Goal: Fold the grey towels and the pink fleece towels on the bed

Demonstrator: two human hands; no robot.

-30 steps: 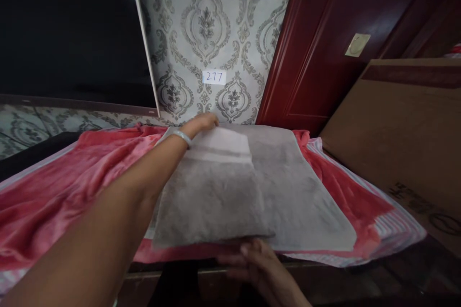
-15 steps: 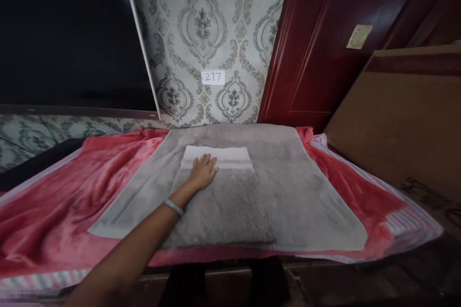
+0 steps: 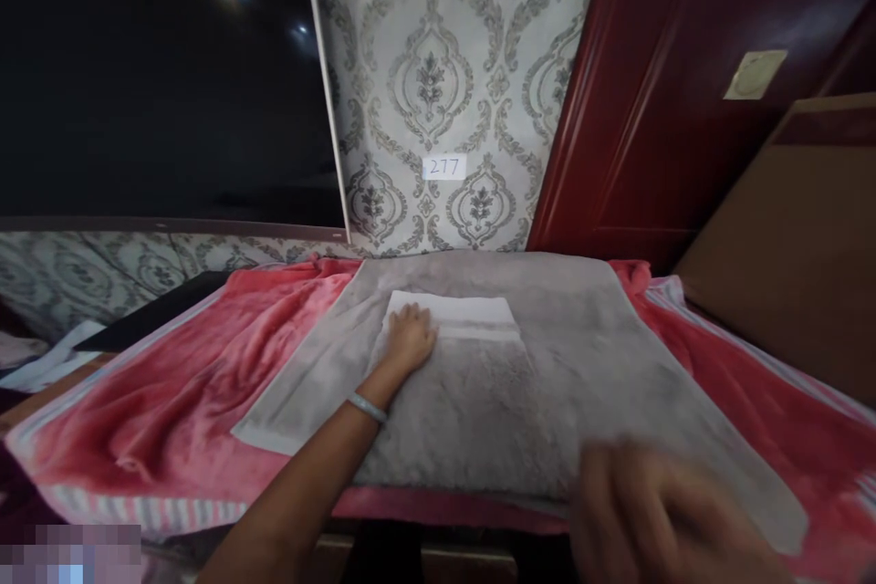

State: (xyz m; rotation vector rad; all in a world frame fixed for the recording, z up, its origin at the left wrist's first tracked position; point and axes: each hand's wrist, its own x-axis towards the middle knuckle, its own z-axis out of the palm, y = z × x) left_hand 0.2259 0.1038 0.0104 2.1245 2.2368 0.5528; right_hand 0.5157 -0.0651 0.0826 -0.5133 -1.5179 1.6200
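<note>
My left hand [image 3: 411, 336] rests palm down on the left part of a white band at the far end of a grey plush towel [image 3: 465, 411]. Its fingers lie on the cloth, slightly bent, and a pale bracelet [image 3: 368, 407] circles that wrist. Beneath the towel spreads a larger grey cloth [image 3: 616, 356], smooth and wider on every visible side but the near one. At the lower right my right hand [image 3: 657, 511] hovers near the towel's near right corner. Motion smears its curled fingers, and I cannot make out whether they touch or hold anything.
A red blanket [image 3: 171, 383] with a striped border lies under both grey cloths. Behind stand a dark television screen [image 3: 151, 91] and a patterned wall with a paper label [image 3: 444, 167]. A cardboard box [image 3: 794, 265] leans at the right beside a dark red door [image 3: 657, 91].
My right hand has come into view at the lower right. My left hand stays on the white band, its fingers now more bent. The camera view has shifted left.
</note>
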